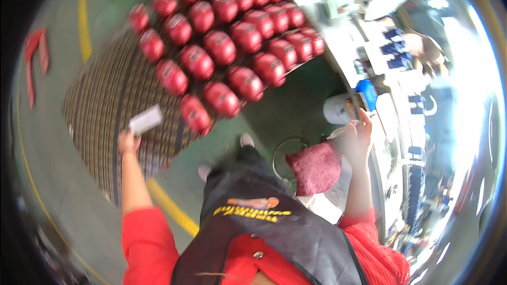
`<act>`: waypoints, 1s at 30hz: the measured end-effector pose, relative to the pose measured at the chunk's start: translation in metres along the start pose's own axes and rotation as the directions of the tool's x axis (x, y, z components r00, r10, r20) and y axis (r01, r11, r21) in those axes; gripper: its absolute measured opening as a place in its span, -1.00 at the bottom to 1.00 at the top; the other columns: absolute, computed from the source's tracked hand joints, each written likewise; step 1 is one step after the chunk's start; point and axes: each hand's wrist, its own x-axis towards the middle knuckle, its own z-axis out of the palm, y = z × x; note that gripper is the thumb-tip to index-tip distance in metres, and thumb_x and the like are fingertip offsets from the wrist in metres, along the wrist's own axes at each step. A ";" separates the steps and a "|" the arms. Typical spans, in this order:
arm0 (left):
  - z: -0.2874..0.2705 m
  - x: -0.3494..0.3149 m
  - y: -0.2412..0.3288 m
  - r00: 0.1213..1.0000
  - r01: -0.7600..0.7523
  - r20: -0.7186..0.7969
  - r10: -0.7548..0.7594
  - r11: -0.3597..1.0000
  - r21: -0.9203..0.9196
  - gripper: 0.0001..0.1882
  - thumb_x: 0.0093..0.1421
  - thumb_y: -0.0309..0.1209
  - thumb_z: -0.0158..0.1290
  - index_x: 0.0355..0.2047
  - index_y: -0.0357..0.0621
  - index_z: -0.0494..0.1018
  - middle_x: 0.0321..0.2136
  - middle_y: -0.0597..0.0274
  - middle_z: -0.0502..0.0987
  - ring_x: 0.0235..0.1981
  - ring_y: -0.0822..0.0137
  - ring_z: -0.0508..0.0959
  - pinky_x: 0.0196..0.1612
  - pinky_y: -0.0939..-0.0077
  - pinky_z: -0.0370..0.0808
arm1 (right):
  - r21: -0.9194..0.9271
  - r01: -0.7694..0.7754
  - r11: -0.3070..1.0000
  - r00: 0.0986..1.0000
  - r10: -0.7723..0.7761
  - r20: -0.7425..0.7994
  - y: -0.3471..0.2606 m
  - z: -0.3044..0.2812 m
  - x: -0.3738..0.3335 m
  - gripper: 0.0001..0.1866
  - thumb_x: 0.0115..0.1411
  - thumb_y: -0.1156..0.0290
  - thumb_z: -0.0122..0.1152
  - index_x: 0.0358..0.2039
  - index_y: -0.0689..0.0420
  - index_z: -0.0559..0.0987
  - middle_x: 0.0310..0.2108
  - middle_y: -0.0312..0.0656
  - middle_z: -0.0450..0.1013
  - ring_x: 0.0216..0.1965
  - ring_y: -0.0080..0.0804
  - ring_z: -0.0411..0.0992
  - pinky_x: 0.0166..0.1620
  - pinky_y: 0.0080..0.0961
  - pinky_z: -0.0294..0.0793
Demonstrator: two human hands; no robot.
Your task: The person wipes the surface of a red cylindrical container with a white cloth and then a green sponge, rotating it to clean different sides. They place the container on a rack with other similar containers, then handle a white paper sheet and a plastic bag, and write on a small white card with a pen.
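At the left, my left hand [128,141] is closed on the lower end of a flat white card [146,120], above a dark, ribbed, striped surface [100,121]. My right hand [357,140] is raised beside the workbench edge, smeared by motion. Its fingers look spread, and I make out nothing in them. Ahead of me stand several rows of glossy red rounded housings [220,99], close together and each with a small dark mark on top. Neither hand touches them.
A stool with a plush dark-pink cushion [316,169] stands below my right hand. Beside the bench is a white bucket [337,108]. A cluttered workbench [385,126] runs along the right, with a blue object [366,94]. Red metal bars [37,58] lie on the green floor, far left.
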 end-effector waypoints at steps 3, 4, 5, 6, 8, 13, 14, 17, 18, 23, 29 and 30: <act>-0.015 -0.020 0.010 0.968 -0.042 -0.242 0.070 0.992 0.121 -0.37 0.14 -0.46 0.15 0.26 -0.06 0.30 -0.22 0.10 0.49 -0.37 0.24 0.53 -0.50 0.42 0.56 | 0.202 -0.005 0.979 0.985 0.040 -0.167 0.005 -0.046 0.075 -0.51 0.30 0.57 0.16 0.19 0.10 0.23 -0.38 -0.29 0.41 -0.52 -0.68 0.30 -0.46 -0.69 0.30; -0.019 -0.029 0.014 0.951 -0.054 -0.298 0.082 0.993 0.100 -0.39 0.15 -0.47 0.13 0.24 -0.05 0.31 -0.24 0.11 0.48 -0.45 0.27 0.50 -0.56 0.46 0.51 | 0.186 -0.034 0.982 0.978 0.070 -0.195 0.007 -0.064 0.106 -0.54 0.29 0.56 0.16 0.13 0.09 0.23 -0.39 -0.28 0.40 -0.53 -0.68 0.30 -0.48 -0.68 0.28; -0.025 -0.039 0.015 0.924 -0.011 -0.382 0.020 1.000 0.026 -0.42 0.16 -0.48 0.11 0.23 -0.04 0.32 -0.27 0.12 0.48 -0.52 0.29 0.47 -0.62 0.50 0.45 | 0.199 0.064 0.978 0.976 -0.020 -0.218 0.010 -0.080 0.141 -0.62 0.29 0.55 0.17 0.04 0.09 0.26 -0.42 -0.29 0.37 -0.55 -0.67 0.27 -0.49 -0.67 0.27; -0.032 -0.051 0.017 0.915 0.005 -0.403 0.029 0.996 0.084 -0.45 0.18 -0.47 0.08 0.22 -0.06 0.32 -0.32 0.14 0.47 -0.54 0.32 0.46 -0.61 0.49 0.44 | 0.091 0.036 0.995 0.963 -0.010 -0.271 0.012 -0.096 0.180 -0.65 0.30 0.55 0.16 0.02 0.09 0.26 -0.42 -0.28 0.36 -0.55 -0.64 0.28 -0.49 -0.66 0.27; -0.034 -0.078 0.008 0.884 -0.096 -0.459 0.087 0.995 0.003 -0.46 0.20 -0.46 0.04 0.22 -0.08 0.29 -0.37 0.17 0.46 -0.63 0.38 0.42 -0.66 0.55 0.42 | 0.242 0.293 0.925 0.906 -0.188 -0.380 0.018 -0.121 0.257 -0.66 0.33 0.48 0.18 -0.02 0.15 0.22 -0.38 -0.16 0.41 -0.59 -0.54 0.32 -0.54 -0.60 0.30; -0.002 -0.188 -0.019 0.802 0.056 -0.590 0.091 0.972 0.227 -0.59 0.27 -0.28 -0.03 0.12 -0.02 0.38 -0.20 0.19 0.50 -0.29 0.31 0.50 -0.28 0.35 0.42 | 0.265 0.658 0.705 0.727 -0.501 -0.471 0.027 -0.138 0.534 -0.66 0.30 0.41 0.28 -0.11 0.19 0.29 -0.33 -0.14 0.42 -0.48 -0.47 0.51 -0.37 -0.55 0.47; 0.019 -0.217 -0.029 0.805 0.156 -0.589 0.078 0.929 0.336 -0.58 0.28 -0.19 -0.03 0.11 -0.03 0.42 -0.11 0.19 0.50 -0.15 0.29 0.48 -0.12 0.31 0.38 | 0.149 0.699 0.700 0.650 -0.533 -0.542 0.027 -0.132 0.599 -0.74 0.29 0.38 0.28 -0.15 0.18 0.39 -0.34 -0.16 0.47 -0.45 -0.46 0.56 -0.35 -0.55 0.50; 0.079 -0.317 -0.062 0.923 0.258 -0.369 -0.108 -0.537 0.803 -0.45 0.31 0.07 -0.04 0.07 -0.07 0.53 0.15 0.19 0.52 0.24 0.21 0.42 0.35 0.21 0.23 | 0.053 0.775 0.630 0.557 -0.642 -0.527 0.035 -0.117 0.770 -0.71 0.34 0.22 0.24 -0.06 0.15 0.59 -0.33 -0.27 0.62 -0.37 -0.57 0.58 -0.26 -0.54 0.52; 0.100 -0.348 -0.072 0.945 0.222 -0.311 -0.105 -0.491 0.842 -0.51 0.30 0.03 -0.01 -0.02 -0.07 0.59 0.03 0.18 0.60 0.11 0.20 0.54 0.23 0.25 0.40 | -0.200 0.685 0.701 0.523 -0.663 -0.535 0.042 -0.111 0.811 -0.74 0.34 0.27 0.24 -0.04 0.10 0.62 -0.28 -0.32 0.63 -0.43 -0.60 0.54 -0.30 -0.60 0.50; 0.181 -0.456 -0.104 0.912 0.409 -0.388 -0.132 0.355 0.841 -0.53 0.31 0.00 0.00 -0.04 -0.08 0.58 -0.02 0.19 0.60 0.07 0.22 0.55 0.19 0.27 0.42 | -0.580 0.571 0.581 0.586 -0.783 -0.208 0.072 -0.048 0.930 -0.74 0.34 0.28 0.09 -0.04 0.07 0.60 -0.19 -0.03 0.58 -0.10 -0.05 0.54 -0.04 -0.09 0.50; 0.237 -0.473 -0.106 0.925 0.379 -0.294 -0.243 0.495 0.782 -0.56 0.31 -0.03 0.01 -0.06 -0.10 0.58 -0.07 0.20 0.61 0.02 0.24 0.56 0.15 0.30 0.43 | -0.201 0.676 0.709 0.716 -0.568 0.405 0.076 -0.070 0.929 -0.58 0.33 0.08 0.19 0.02 0.11 0.62 -0.08 -0.13 0.63 -0.06 -0.33 0.57 0.01 -0.44 0.53; 0.244 -0.469 -0.105 0.928 0.369 -0.276 -0.251 0.504 0.781 -0.56 0.31 -0.03 0.01 -0.06 -0.11 0.58 -0.07 0.20 0.61 0.01 0.24 0.56 0.14 0.30 0.44 | -0.105 0.867 0.487 0.475 -0.743 0.471 0.067 -0.084 0.924 -0.58 0.32 0.11 0.23 0.03 0.13 0.62 -0.07 -0.14 0.63 -0.08 -0.42 0.57 -0.01 -0.51 0.53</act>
